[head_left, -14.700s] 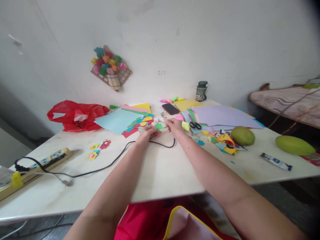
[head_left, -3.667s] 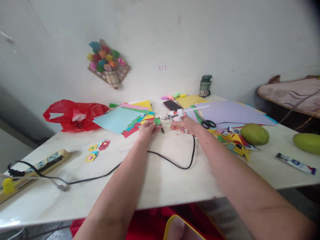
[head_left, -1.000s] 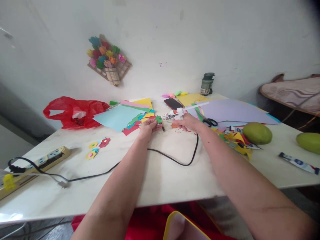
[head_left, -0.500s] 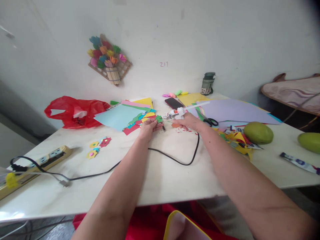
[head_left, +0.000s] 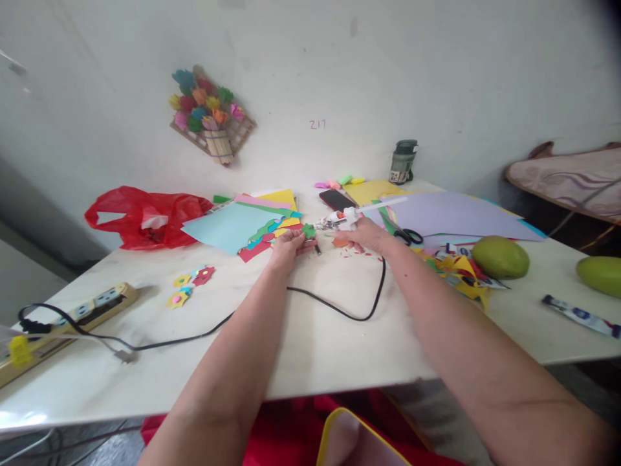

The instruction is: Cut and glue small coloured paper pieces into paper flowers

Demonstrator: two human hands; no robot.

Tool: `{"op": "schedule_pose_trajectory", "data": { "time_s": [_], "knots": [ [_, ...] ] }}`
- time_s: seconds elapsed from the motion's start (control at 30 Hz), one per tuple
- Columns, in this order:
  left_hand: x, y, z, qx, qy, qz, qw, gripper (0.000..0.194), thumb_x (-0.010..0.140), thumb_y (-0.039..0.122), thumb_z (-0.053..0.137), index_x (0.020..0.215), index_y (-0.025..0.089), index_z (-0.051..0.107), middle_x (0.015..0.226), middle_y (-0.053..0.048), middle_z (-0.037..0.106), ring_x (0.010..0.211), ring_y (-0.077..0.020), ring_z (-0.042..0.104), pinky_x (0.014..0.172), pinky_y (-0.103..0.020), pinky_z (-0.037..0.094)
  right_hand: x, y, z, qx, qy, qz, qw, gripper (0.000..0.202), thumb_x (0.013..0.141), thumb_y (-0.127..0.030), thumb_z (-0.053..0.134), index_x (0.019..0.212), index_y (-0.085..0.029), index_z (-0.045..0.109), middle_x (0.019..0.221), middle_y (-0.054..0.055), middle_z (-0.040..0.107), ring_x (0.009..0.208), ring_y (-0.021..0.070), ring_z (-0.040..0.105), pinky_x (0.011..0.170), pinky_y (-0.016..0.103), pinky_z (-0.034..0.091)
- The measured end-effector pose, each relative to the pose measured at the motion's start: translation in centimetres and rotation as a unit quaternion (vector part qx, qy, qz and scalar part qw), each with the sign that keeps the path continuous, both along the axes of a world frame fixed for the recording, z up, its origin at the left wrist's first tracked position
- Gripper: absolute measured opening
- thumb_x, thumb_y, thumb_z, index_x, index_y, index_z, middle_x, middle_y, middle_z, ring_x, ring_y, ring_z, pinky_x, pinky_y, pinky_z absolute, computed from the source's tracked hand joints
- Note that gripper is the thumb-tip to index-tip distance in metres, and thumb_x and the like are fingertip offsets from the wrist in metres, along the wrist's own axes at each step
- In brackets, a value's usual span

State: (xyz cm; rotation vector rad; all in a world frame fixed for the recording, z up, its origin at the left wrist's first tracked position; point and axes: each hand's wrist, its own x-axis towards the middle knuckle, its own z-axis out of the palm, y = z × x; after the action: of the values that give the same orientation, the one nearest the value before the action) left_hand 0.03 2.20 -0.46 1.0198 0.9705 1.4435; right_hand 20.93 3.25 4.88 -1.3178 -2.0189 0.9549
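Between the fingers of my left hand point(head_left: 292, 246) is a green paper flower point(head_left: 308, 230). My right hand point(head_left: 363, 235) is wrapped round a white glue gun point(head_left: 348, 219), whose nozzle points left toward the flower. A long pale glue stick point(head_left: 383, 205) sticks out of the gun's back end. From below my right hand a black cord point(head_left: 339, 313) loops across the table to the left. Small red and green paper bits point(head_left: 356, 254) lie just under the gun. Whether the nozzle touches the flower I cannot tell.
Finished paper flowers point(head_left: 202, 275) lie at left, near a power strip point(head_left: 82, 310). Coloured sheets point(head_left: 233, 228), a red plastic bag point(head_left: 150, 217) and a phone point(head_left: 336, 200) are farther back. Black-handled scissors point(head_left: 411, 237), paper scraps point(head_left: 460, 272), green mangoes point(head_left: 501, 257) and a tube point(head_left: 579, 316) lie right.
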Motion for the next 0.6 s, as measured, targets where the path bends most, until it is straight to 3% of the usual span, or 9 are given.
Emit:
{"op": "schedule_pose_trajectory", "data": {
  "time_s": [0.6],
  "knots": [
    [-0.1,0.3,-0.24,0.001,-0.004,0.012,1.0,0.016,0.072,0.022,0.072,0.073,0.014,0.058,0.068,-0.002,0.068,0.071,-0.0173,0.071,0.071,-0.028,0.056,0.1,0.44,-0.34,0.0,0.014,0.024,1.0,0.031,0.075,-0.038,0.069,0.062,-0.017,0.051,0.044,-0.004,0.049,0.034,0.007,0.042,0.038,0.022,0.034]
  ]
}}
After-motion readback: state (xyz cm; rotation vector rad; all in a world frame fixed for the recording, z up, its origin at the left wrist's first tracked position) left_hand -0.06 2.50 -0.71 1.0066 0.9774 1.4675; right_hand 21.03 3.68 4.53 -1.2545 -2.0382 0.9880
